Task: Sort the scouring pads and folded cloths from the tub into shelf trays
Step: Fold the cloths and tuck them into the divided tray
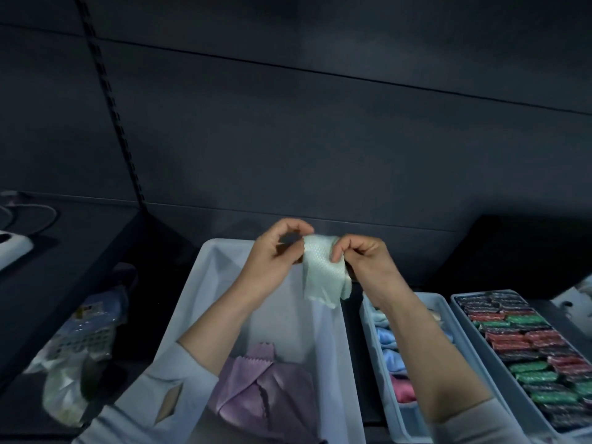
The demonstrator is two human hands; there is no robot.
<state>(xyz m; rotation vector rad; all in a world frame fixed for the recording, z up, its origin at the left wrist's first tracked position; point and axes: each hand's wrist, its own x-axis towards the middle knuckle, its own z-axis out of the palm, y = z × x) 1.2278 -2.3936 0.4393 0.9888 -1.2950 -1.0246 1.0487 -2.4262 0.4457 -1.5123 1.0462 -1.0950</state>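
Up in the air over the far end of the pale grey plastic tub (pixel 205 293) hangs a pale mint-green dimpled cloth (pixel 323 270), pinched at its top edge from both sides. The left hand (pixel 272 254) nips the upper left corner between thumb and curled fingertips; the right hand (pixel 362 257) clamps the upper right edge the same way, fingers curled in tight. The lower half dangles loose and uneven, so a sloppy fold looks likely, and if either pinch slips the cloth should flop back into the tub.

Down in the tub, a lilac pinked-edge cloth (pixel 266 389) waits, crumpled. Just right sits a narrow grey tray of blue and pink folded cloths (pixel 394 363), looking tightly packed; squeezing another in could rumple its neighbours. Beyond that, a grey tray of red, green and dark wrapped scouring pads (pixel 528 350), the wrong home for this one.
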